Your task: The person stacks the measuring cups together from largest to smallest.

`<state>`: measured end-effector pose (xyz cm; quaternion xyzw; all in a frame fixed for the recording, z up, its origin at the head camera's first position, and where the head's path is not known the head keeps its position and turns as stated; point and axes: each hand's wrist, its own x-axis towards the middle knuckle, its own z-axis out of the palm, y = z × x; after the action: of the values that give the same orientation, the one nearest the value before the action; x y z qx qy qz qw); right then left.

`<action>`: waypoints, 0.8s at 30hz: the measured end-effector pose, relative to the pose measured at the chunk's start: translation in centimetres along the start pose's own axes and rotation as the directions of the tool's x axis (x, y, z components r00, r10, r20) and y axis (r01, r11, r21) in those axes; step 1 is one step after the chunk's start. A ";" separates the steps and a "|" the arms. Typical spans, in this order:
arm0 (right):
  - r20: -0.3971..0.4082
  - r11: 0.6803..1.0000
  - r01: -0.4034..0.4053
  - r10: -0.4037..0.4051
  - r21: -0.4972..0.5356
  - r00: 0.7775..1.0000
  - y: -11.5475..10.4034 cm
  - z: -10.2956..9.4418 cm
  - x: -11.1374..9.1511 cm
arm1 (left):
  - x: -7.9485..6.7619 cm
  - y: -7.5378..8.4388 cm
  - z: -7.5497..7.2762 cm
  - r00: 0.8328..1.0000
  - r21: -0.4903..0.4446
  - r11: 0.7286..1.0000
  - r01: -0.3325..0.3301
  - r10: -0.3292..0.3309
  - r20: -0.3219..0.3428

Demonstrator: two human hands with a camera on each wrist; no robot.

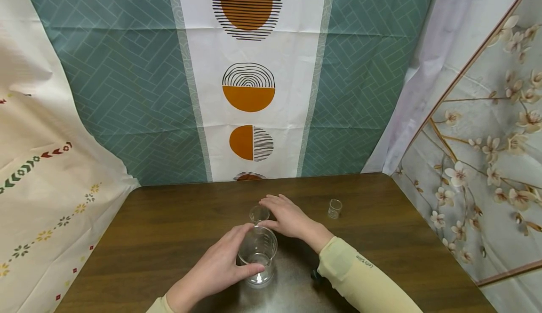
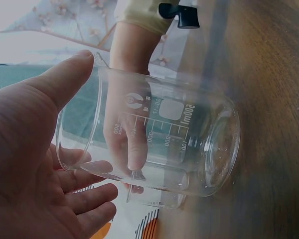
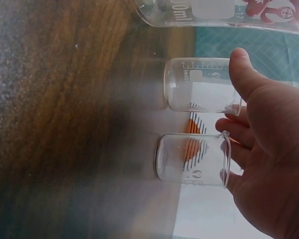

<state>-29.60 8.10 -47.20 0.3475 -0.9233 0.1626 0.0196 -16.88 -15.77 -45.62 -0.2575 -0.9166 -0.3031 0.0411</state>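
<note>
A large clear glass beaker marked 500ml [image 2: 174, 127] stands upright on the table. My left hand [image 1: 224, 261] holds it near the rim, thumb on the near side and fingers on the far side. Just beyond it is a smaller glass beaker [image 1: 259, 214]. My right hand [image 1: 285, 216] reaches around that one's rim, fingers extended; firm contact cannot be made out. In the right wrist view, one small beaker [image 3: 204, 84] stands by the thumb. A second small beaker [image 3: 192, 159] is in front of the lower fingers.
Another small glass beaker [image 1: 335, 208] stands to the right on the dark wooden table [image 1: 169, 223]. Behind the table hangs a green and white patterned cloth [image 1: 254, 101]. Floral drapes [image 1: 478, 186] flank the right side. A small black object [image 1: 315, 275] sits under the right sleeve.
</note>
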 end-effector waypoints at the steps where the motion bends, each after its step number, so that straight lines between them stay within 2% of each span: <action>1: 0.000 1.000 -0.003 0.003 0.004 1.000 0.0 0.0 0.0 | 0.0 0.0 0.0 1.000 -0.001 1.000 0.001 -0.001 0.001; 24: -0.019 0.998 -0.024 0.025 0.055 1.000 -0.1 0.0 0.7 | 0.0 0.1 0.0 1.000 -0.011 1.000 0.008 -0.008 0.000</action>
<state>-30.01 7.59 -47.06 0.3350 -0.9224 0.1915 0.0171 -16.85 -15.69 -45.53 -0.2542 -0.9158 -0.3084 0.0386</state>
